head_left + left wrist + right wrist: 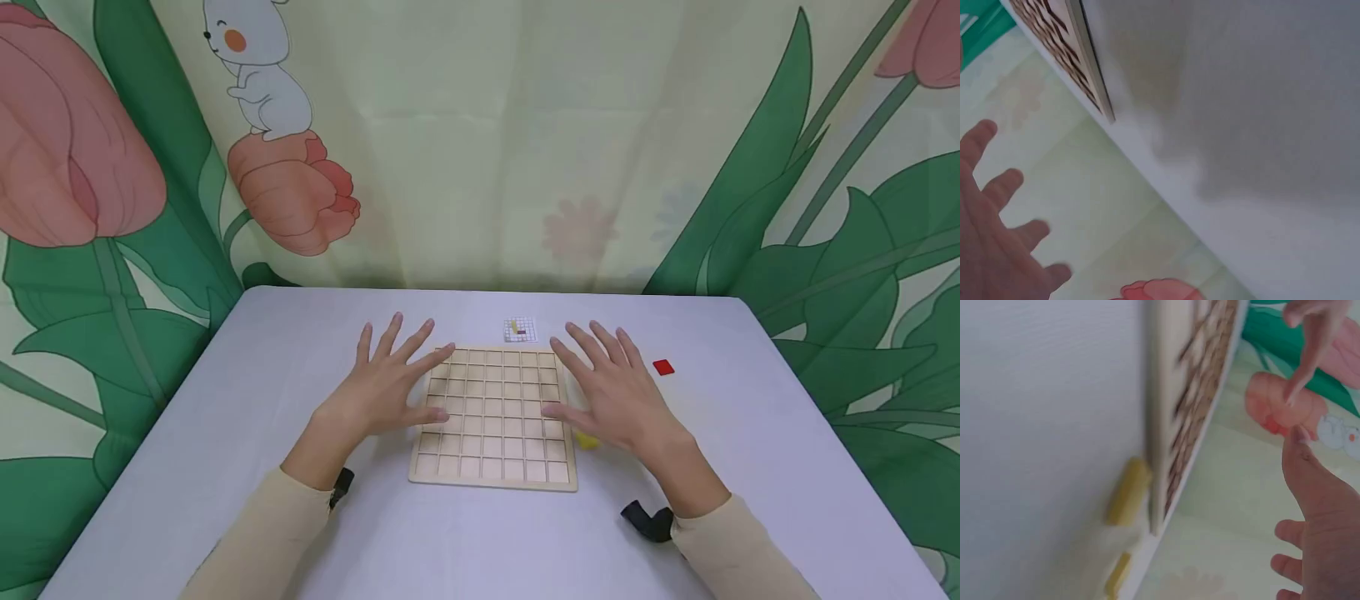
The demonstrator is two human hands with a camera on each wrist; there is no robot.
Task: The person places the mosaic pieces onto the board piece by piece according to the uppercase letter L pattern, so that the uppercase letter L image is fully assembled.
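Observation:
A square wooden grid board (495, 486) lies on the white table, divided into rows of small cells. My left hand (384, 385) is held over its left edge, fingers spread and holding nothing. Over the opposite edge is my right hand (611, 392), its fingers also spread, with nothing in it. Partly covered by the right hand in the head view, a yellow piece (587, 441) lies beside the board; the right wrist view shows two yellow pieces (1129, 494) there. A red square tile (663, 367) lies to the right of the right hand.
Behind the board lies a small card (520, 329) printed with a grid and a few coloured cells. A white cloth covers the table (480, 542). A curtain (465, 150) with tulips and a white animal hangs behind. Black straps show at both wrists.

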